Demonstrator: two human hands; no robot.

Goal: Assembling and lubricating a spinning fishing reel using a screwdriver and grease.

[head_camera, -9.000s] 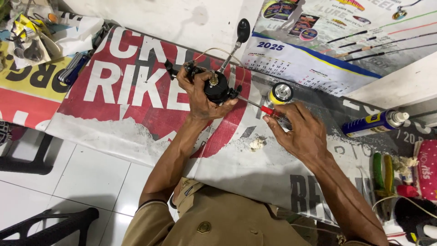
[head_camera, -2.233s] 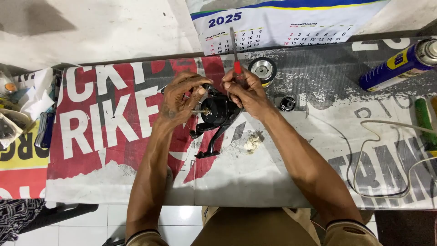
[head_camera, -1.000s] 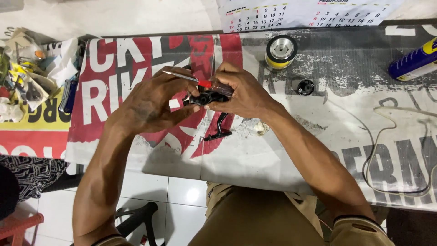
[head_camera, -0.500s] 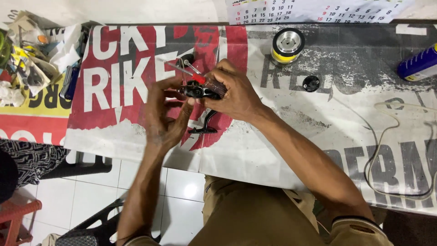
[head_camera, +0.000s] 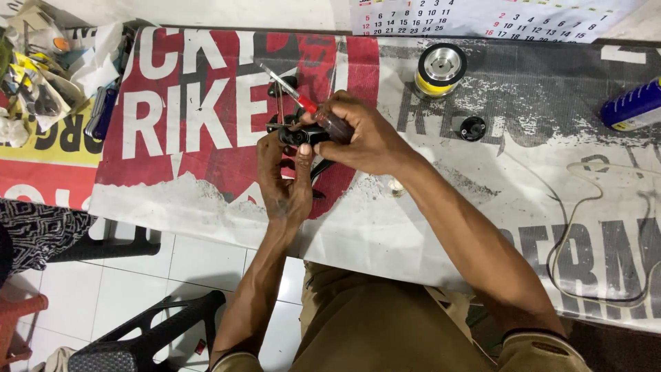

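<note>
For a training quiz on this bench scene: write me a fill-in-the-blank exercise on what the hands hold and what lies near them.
1. The right hand holds a screwdriver whose handle is dark and ____.
2. The left hand steadies a small ____ mechanical part.
3. The silver and yellow spool stands to the ____ of both hands.
4. The blue spray can lies at the table's far ____ edge.

Missing words: red; black; right; right
</note>
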